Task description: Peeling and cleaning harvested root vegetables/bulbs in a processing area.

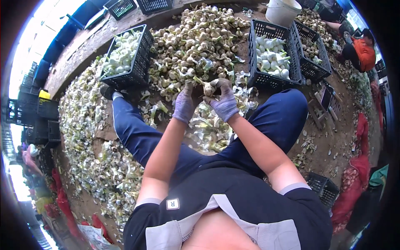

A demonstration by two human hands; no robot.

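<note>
The earthen ground point(333, 141) carries everything, with a big pile of unpeeled garlic point(187, 46) toward its far edge and pale peelings point(83, 104) strewn down its left side. A black crate point(146, 54) of white bulbs stands at the pile's left; a second crate point(275, 80) of white bulbs stands at its right, just beside a third crate point(316, 74). Next in size come the gloved hands, raised before the pile's near edge. The right hand point(225, 100) grasps one garlic bulb point(209, 89), which sits between its thumb and curled fingers, the stem pointing up and left. The left hand point(184, 104) is just beside that stem; whether it grips anything I cannot tell.
</note>
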